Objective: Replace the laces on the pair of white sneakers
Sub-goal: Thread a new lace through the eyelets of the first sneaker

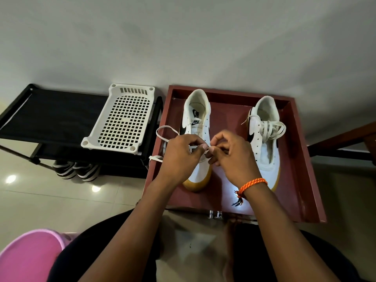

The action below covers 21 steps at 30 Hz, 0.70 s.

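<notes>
Flat white lace [162, 132] over smooth sneaker [196, 127]

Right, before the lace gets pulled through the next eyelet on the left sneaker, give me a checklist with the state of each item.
1. Lace held: ok. The left hand and right hand both pinch the white lace over the left sneaker.
2. Lace tip aimed at an eyelet: cannot tell, the fingers hide it.
3. Slack free: ok. A loop of the lace hangs over the left rim of the red tray, caught on nothing visible.
4. Sneaker steady: ok, flat on its sole in the tray.
5. Right sneaker out of the way: ok, apart, with a loose lace bundled on it.
</notes>
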Each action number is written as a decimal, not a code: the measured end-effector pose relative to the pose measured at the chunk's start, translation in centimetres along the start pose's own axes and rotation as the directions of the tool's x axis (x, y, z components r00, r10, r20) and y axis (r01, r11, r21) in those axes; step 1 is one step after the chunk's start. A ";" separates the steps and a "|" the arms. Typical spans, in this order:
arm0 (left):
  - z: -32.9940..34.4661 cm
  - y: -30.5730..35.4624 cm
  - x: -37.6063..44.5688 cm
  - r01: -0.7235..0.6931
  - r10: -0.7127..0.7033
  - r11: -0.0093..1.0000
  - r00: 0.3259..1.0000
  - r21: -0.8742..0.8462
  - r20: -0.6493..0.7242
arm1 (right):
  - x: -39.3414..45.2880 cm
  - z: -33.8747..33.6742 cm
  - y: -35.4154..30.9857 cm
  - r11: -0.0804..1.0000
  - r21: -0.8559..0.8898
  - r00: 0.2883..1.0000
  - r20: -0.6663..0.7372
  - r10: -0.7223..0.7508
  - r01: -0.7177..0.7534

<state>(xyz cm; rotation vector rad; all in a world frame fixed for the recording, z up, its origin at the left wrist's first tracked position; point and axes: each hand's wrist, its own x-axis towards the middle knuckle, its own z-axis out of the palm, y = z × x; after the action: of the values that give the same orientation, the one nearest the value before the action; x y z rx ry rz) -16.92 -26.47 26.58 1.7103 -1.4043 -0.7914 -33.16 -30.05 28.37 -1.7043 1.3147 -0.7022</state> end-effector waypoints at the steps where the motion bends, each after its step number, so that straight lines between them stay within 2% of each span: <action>1: 0.0 0.0 0.0 0.003 -0.003 1.000 1.000 0.013 -0.002 | 0.0 0.1 0.1 1.000 -0.002 1.000 0.000 0.007 -0.007; 4: 0.3 0.0 -0.1 0.011 -0.010 0.997 1.000 0.072 -0.018 | -0.1 0.6 0.1 1.000 -0.009 1.000 -0.019 0.021 -0.021; 7: 0.6 -0.4 -0.3 0.024 -0.005 0.987 0.993 0.159 -0.116 | -0.1 1.2 0.2 0.998 -0.041 0.996 -0.072 0.043 -0.046; 12: 0.8 -0.7 -0.7 0.078 0.037 0.895 0.968 0.438 -0.248 | 0.0 1.4 1.1 0.987 -0.078 0.985 -0.109 0.132 -0.141; 17: 1.6 -0.9 -1.1 0.061 0.076 0.840 0.970 0.539 -0.229 | -0.3 1.6 1.4 0.971 -0.176 0.986 -0.069 0.153 -0.163; 21: 1.7 -1.0 -0.8 0.003 0.085 0.871 0.984 0.491 -0.158 | -0.6 2.0 1.7 0.953 -0.273 0.991 -0.001 0.134 -0.129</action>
<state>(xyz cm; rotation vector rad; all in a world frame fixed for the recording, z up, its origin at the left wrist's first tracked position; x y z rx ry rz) -17.97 -25.88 24.83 2.0620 -1.6021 -0.2516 -32.48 -29.11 25.93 -1.8119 1.5537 -0.4427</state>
